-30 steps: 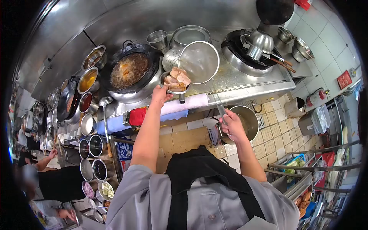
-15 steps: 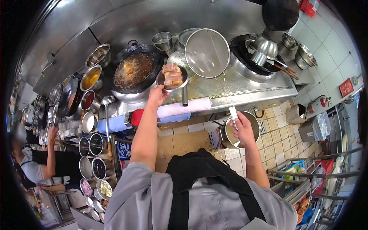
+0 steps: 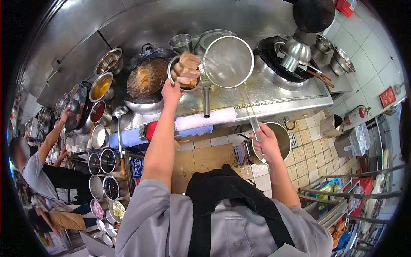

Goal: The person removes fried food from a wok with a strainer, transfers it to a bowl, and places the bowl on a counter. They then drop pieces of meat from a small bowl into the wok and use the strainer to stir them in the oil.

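My left hand (image 3: 172,91) grips the rim of a metal bowl (image 3: 170,73) that holds pieces of meat (image 3: 187,70). The bowl is tilted, close to the right edge of a black wok (image 3: 128,95), where brown liquid (image 3: 147,78) bubbles around an orange lump. In my right hand (image 3: 265,141) is the handle of a large round mesh strainer (image 3: 229,62), held up over the steel counter (image 3: 265,105). Behind the strainer and bowl, a perforated ladle with a tube handle (image 3: 206,103) is partly hidden.
A second wok station (image 3: 284,79) with a metal pot stands right. Bowls of sauces, a long ladle (image 3: 120,137) and a co-worker (image 3: 43,171) are at left. A large pot (image 3: 280,143) sits below my right hand; towels (image 3: 205,120) line the counter edge.
My left hand has moved the bowl left toward the wok and tilted it more. The strainer has shifted slightly down and left. At left, the co-worker has raised an arm with a ladle.
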A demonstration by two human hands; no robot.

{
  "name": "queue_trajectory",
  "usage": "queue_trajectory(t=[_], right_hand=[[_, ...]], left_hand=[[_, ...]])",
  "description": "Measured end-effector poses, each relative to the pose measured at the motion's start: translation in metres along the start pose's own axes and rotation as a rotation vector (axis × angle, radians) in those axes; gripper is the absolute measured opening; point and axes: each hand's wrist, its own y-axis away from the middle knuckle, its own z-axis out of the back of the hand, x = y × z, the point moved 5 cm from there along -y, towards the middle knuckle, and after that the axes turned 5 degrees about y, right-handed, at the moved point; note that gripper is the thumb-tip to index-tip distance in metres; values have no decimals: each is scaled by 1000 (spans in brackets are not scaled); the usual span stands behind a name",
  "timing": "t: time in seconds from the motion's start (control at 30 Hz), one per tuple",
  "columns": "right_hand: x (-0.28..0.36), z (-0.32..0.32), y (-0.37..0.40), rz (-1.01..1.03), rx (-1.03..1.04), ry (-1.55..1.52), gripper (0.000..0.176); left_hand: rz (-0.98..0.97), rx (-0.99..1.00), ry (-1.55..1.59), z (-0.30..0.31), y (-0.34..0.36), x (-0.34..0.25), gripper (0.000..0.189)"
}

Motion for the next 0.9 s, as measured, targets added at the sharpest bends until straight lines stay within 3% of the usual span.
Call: queue_trajectory(t=[0.1, 0.17, 0.23, 0.37, 0.6, 0.7, 0.73, 0.9], right_hand=[[-7, -18, -8, -43, 68, -87, 23], [-19, -23, -14, -71, 103, -97, 22], [-21, -26, -11, -73, 110, -79, 21], [-33, -15, -10, -163, 75, -202, 17], [-34, 15, -10, -191, -8, -386, 15], [-27, 15, -15, -176, 129, -454, 17], [-28, 17, -18, -174, 43, -440, 14], [-24, 21, -34, -188, 99, -443, 12]], left_hand=[[132, 56, 3, -14, -2, 13, 16], [266, 90, 299, -26, -1, 47, 18], [441, 72, 384, -31, 11, 78, 23], [559, -39, 698, -33, 28, 105, 20], [477, -72, 733, -6, 26, 99, 15], [460, -92, 723, 17, 34, 102, 15], [467, -105, 735, 25, 41, 101, 15], [531, -142, 754, 64, 73, 106, 17]])
